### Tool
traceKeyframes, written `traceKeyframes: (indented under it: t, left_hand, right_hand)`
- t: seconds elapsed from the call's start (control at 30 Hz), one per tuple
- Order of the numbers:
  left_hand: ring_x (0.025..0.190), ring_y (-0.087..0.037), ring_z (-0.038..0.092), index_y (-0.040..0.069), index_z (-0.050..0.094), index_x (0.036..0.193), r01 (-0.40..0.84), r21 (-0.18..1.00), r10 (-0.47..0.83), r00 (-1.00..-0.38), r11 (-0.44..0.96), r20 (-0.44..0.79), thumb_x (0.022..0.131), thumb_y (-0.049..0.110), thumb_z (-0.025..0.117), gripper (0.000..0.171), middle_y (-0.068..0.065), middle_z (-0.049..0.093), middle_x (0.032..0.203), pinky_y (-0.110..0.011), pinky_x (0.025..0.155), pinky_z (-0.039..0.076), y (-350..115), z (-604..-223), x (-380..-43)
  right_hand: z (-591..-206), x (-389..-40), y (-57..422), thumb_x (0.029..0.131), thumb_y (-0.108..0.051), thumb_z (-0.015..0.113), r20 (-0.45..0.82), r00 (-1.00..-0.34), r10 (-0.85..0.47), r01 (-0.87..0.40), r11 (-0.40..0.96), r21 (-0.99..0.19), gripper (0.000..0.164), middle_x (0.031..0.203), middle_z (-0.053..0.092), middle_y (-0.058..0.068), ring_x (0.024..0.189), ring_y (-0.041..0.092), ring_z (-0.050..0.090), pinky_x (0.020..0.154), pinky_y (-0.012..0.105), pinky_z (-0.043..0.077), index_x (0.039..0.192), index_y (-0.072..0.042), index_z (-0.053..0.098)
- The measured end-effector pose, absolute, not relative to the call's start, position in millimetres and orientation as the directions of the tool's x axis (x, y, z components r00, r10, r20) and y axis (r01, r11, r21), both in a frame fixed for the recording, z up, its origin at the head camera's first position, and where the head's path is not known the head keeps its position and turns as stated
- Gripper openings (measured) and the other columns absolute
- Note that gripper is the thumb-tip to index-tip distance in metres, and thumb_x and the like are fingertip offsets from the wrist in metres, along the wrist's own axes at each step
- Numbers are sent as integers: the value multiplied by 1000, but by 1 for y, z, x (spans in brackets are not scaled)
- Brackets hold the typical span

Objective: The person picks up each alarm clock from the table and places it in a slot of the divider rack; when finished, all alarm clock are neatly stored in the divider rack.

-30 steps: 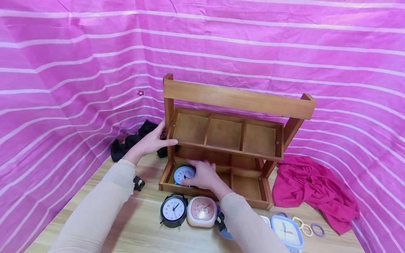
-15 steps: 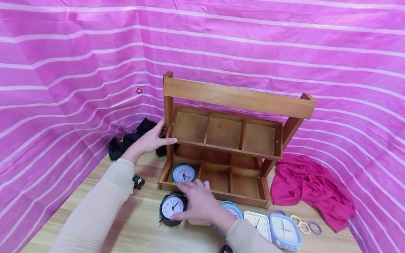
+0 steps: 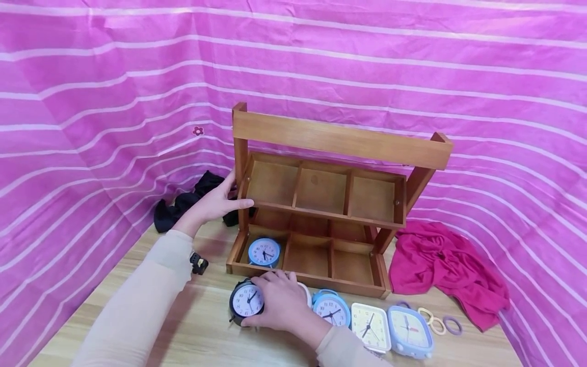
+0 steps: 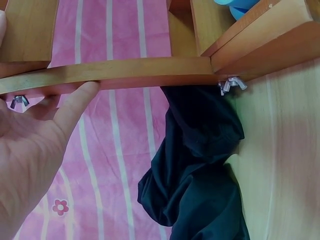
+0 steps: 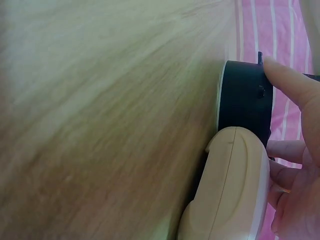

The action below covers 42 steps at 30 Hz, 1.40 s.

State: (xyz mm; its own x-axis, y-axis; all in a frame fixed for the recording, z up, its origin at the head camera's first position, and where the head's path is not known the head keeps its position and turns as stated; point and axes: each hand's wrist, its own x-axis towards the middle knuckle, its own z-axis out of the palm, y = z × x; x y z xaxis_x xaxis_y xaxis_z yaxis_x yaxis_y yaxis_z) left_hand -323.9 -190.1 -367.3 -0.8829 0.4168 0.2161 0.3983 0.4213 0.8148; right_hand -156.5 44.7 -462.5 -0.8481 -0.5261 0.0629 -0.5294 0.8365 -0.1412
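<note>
My left hand (image 3: 213,206) holds the left post of the brown wooden rack (image 3: 341,140), its thumb across the front at the upper tray. In the left wrist view a finger (image 4: 77,107) lies along the post's side. My right hand (image 3: 284,303) grips the black alarm clock (image 3: 246,300) on the table, thumb at its lower edge and fingers at its upper right. The right wrist view shows the thumb at the black clock's foot. A cream-cased clock (image 5: 230,185) stands right against it, mostly hidden by my hand in the head view. A blue round clock (image 3: 264,252) sits in the rack's lower left compartment.
Right of my hand stand a blue twin-bell clock (image 3: 331,308), a white square clock (image 3: 370,326) and a light blue clock (image 3: 409,331). Hair ties (image 3: 437,324) and a crimson cloth (image 3: 445,270) lie beyond. Black cloth (image 3: 179,209) lies left behind the rack.
My right hand let go of the blue clock in the lower left compartment, came back over the row of clocks and took hold of the black alarm clock. My left hand stayed on the post.
</note>
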Motion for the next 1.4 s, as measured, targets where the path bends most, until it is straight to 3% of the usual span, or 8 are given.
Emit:
traceKeyframes:
  t: [0.5,0.83,1.13,1.4]
  left_hand:
    - [154,-43,27,47,-6,165,391,814,410,-888,430,210,98,40,74,105,-10,18,173,-63,123,24,-189,-366,-324]
    - [155,-42,25,45,-6,166,401,809,408,-885,430,222,97,37,75,107,-11,17,173,-63,123,24,-189,-367,-323]
    - [152,-42,31,45,-6,166,405,807,405,-885,430,228,97,39,75,107,-14,22,171,-62,122,27,-189,-367,-322]
    - [152,-44,31,45,-7,166,410,813,418,-879,414,231,99,35,74,106,-13,20,172,-62,122,27,-190,-368,-322]
  right_hand:
    - [-466,-160,45,65,-76,86,36,-880,-474,-465,843,-271,91,136,65,-5,131,23,55,103,45,43,139,-28,67]
    - [-468,-157,41,62,-75,88,79,-890,-449,-450,839,-305,89,134,63,-12,128,20,54,97,45,48,138,-36,66]
    - [-440,-150,45,62,-68,93,168,-848,-503,-528,771,-357,90,134,64,-9,118,15,56,97,39,52,141,-33,66]
    - [-418,-151,54,62,-58,98,196,-851,-488,-522,744,-417,89,130,64,-7,114,14,53,97,40,50,140,-28,67]
